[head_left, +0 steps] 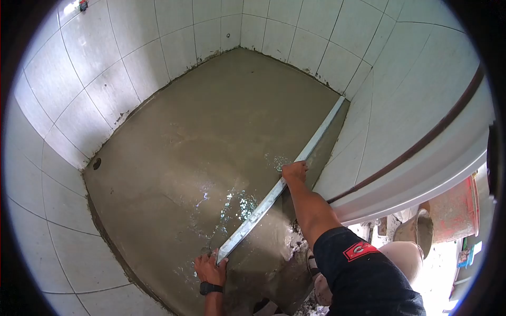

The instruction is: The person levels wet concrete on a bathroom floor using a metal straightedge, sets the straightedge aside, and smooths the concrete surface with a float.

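Note:
A long pale metal straightedge (255, 217) lies diagonally across the wet grey mortar floor (221, 116), its far end close to the tiled wall at the right corner. My left hand (211, 269), with a dark watch on the wrist, grips the near end, fingers curled over it. Farther up, around the middle of the bar, my right hand (295, 171) is closed over it from above. Shiny wet patches (246, 204) show in the mortar just left of the bar. Its surface looks smooth toward the back and rougher near the bar's near end.
White tiled walls enclose the floor on several sides. A dark round hole (97, 164) sits by the left wall. At the right, past a white curved edge (416, 203), stand a mortar-stained bucket (416, 231) and a reddish container (454, 210). My foot (312, 262) is near the lower middle.

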Motion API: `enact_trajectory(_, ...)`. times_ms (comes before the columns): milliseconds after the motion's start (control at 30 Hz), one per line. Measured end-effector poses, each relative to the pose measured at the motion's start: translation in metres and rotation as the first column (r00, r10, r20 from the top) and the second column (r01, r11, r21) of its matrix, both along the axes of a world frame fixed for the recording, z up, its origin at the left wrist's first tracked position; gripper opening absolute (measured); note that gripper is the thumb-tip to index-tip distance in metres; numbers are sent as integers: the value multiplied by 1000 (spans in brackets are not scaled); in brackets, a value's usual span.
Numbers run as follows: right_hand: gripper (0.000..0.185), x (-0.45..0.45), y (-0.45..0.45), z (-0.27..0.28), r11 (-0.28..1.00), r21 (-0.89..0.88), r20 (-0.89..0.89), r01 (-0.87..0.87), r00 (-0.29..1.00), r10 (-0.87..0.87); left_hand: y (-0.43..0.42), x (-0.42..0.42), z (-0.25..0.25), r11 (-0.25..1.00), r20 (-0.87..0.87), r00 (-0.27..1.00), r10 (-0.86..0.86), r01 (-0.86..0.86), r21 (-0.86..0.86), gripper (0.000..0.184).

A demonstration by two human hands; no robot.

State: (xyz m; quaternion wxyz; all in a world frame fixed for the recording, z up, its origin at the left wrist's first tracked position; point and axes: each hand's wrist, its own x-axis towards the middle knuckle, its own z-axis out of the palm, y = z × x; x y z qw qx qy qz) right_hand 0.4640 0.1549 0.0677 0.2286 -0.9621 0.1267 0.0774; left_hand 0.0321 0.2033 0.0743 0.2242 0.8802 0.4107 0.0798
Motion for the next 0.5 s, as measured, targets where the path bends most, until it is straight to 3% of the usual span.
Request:
enact_trajectory(233, 70, -18, 2, 18, 997, 80, -3, -11, 1000, 11, -1, -16, 11, 996, 72, 997, 26, -32, 85, 51)
enact_trajectory(500, 69, -11, -7, 20, 998, 41, 33, 37, 999, -38, -22, -6, -2, 1000, 77, 997, 16, -17, 20, 50)
